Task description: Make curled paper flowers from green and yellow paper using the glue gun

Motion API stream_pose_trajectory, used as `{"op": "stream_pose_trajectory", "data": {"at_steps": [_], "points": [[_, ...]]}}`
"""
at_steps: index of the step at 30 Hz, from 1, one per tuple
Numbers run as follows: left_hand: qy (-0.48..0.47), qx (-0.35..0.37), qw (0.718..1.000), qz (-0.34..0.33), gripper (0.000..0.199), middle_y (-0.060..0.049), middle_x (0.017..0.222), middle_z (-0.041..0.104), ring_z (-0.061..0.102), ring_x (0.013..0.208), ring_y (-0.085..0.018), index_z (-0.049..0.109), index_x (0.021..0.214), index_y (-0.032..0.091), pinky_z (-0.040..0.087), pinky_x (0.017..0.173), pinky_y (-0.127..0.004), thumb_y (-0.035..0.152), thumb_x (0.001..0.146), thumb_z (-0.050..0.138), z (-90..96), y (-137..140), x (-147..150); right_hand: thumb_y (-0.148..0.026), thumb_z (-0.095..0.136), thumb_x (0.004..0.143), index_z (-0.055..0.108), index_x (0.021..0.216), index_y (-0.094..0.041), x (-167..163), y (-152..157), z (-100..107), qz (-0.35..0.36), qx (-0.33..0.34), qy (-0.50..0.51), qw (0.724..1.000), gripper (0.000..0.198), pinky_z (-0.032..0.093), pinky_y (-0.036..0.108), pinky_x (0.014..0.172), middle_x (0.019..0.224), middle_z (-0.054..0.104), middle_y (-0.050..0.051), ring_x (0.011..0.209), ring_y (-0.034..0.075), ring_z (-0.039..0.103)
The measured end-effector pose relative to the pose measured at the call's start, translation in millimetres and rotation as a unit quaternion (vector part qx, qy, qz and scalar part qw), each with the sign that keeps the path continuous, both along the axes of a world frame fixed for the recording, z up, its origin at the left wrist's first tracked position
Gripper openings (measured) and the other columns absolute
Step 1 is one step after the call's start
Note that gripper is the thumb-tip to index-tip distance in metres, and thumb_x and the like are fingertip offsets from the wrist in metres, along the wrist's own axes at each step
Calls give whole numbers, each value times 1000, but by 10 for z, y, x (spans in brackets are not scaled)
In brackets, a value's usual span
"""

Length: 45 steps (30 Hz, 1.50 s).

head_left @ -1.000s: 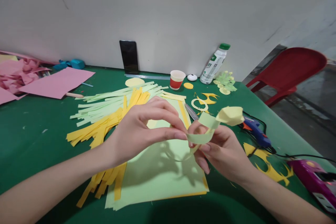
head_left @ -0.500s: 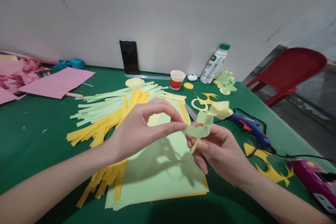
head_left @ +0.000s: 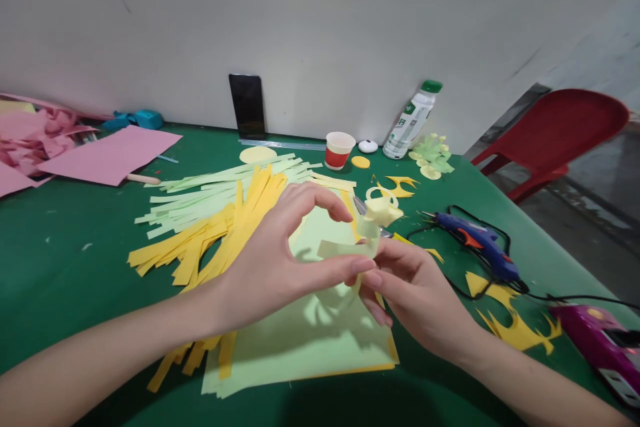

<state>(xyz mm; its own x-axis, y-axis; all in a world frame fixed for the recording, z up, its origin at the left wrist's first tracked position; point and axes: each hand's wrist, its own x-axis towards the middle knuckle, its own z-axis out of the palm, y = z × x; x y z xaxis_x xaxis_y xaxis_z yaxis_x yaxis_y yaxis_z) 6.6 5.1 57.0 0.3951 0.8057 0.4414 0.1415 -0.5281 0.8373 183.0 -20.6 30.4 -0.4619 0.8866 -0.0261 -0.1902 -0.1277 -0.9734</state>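
Note:
My right hand (head_left: 415,293) pinches a small pale yellow-green paper piece, a paper flower (head_left: 384,211) with a curled strip, between thumb and fingers. The flower has a pale yellow head, and the strip's loose end (head_left: 340,249) points left. My left hand (head_left: 295,240) arches around that end with thumb and index finger apart. Its thumb tip rests close to the right thumb, by the strip; whether they touch is unclear. Beneath both hands lie light green paper sheets (head_left: 300,347). Scissors (head_left: 360,207), partly hidden, lie behind the flower.
Yellow strips (head_left: 205,237) and green strips (head_left: 180,203) lie left. Pink paper (head_left: 113,153) sits farther left. A paper cup (head_left: 339,153), bottle (head_left: 413,120) and phone (head_left: 249,107) stand along the wall. A blue glue gun (head_left: 477,247) with its cord and yellow scraps (head_left: 520,327) lie right.
My left fingers have spread apart and let go of the strip's end. The paper flower has tipped and shifted left, still pinched in my right hand.

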Motion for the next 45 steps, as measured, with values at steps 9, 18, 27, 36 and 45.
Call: {"op": "stream_pose_trajectory", "data": {"at_steps": [9, 18, 27, 36, 45], "points": [[6, -50, 999, 2, 23, 2, 92, 52, 46, 89, -15, 48, 86, 23, 37, 79, -27, 31, 75, 67, -26, -10, 24, -36, 63, 79, 60, 74, -16, -28, 2, 29, -7, 36, -46, 998, 21, 33, 18, 44, 48, 46, -6, 41, 3, 38], [2, -83, 997, -5, 24, 3, 91, 50, 45, 88, -13, 48, 85, 23, 36, 78, -26, 31, 74, 68, -37, 6, 23, -26, 68, 74, 62, 73, -17, -37, -12, 50, -29, 59, -28, 997, 11, 32, 15, 40, 58, 52, -4, 42, 2, 39], [5, -105, 994, -13, 21, 4, 90, 50, 47, 86, -12, 49, 86, 23, 37, 76, -25, 29, 75, 66, -32, 27, 31, -21, 67, 74, 60, 72, -17, -88, 27, 55, -56, 74, -17, 996, 9, 35, 14, 40, 60, 54, -4, 41, 1, 42], [13, -111, 994, -19, 18, 4, 89, 48, 45, 85, -11, 49, 87, 23, 36, 78, -24, 26, 77, 64, -23, 18, 9, -10, 58, 79, 60, 76, -21, -77, -17, 38, -88, 178, -67, 978, 12, 38, 12, 42, 62, 49, -6, 44, 1, 44], [16, -116, 993, -30, 17, 4, 89, 49, 46, 84, -12, 49, 87, 23, 38, 75, -24, 26, 78, 63, -11, -1, 4, -15, 53, 83, 60, 79, -23, -71, -25, 29, -131, 284, -117, 943, 12, 36, 16, 41, 68, 56, -3, 45, 3, 44]]}}
